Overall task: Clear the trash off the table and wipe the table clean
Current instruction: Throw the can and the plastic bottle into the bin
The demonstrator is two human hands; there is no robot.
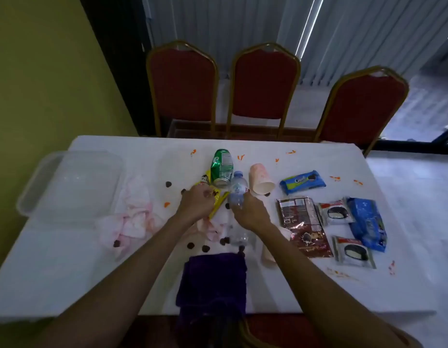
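A purple folded cloth (213, 280) is lying at the near edge of the white table (67, 285), with small dark brown crumbs (205, 248) scattered just beyond it. Pink-stained crumpled white tissues (135, 217) are lying to the left. Past the cloth, the left hand (198, 202) is curling its fingers round a yellow crinkled wrapper (218, 204), gripping it against the tabletop. Just beside it, the right hand (250, 213) is closing its fingers round a small clear plastic water bottle (238, 192), which is tilting away. A green dented drink can (221, 169) and a pale paper cup (262, 180) are lying on their sides behind. A large clear plastic tub (69, 184) is sitting far left. Three red padded chairs (263, 84) are standing beyond the table.
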